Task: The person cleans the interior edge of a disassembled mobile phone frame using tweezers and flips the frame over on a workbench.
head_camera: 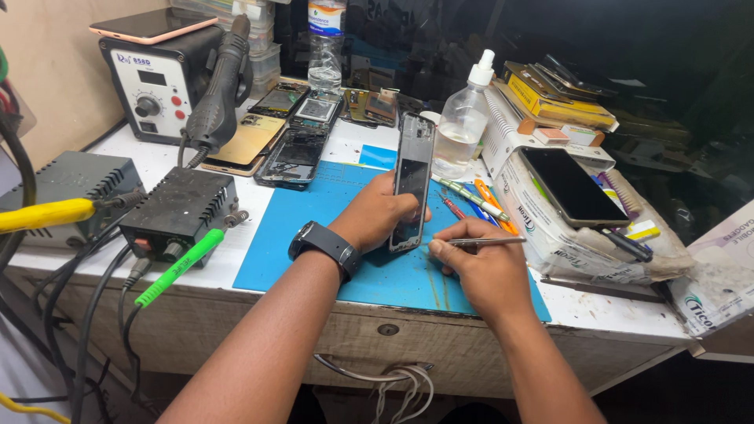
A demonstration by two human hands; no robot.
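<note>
My left hand [374, 217], with a black watch on its wrist, grips an opened phone body [413, 177] and holds it tilted up on edge over the blue work mat [314, 235]. My right hand [481, 271] holds thin metal tweezers [488, 241], their tip at the lower right edge of the phone. Both forearms reach in from the bottom of the view.
A hot-air rework station [161, 86] with its handle stands back left, black power boxes [179, 210] and cables at the left. Several dismantled phones [294, 153] lie behind the mat. A clear spray bottle [461, 126], screwdrivers [479, 200], boxes and a dark phone [572, 188] crowd the right.
</note>
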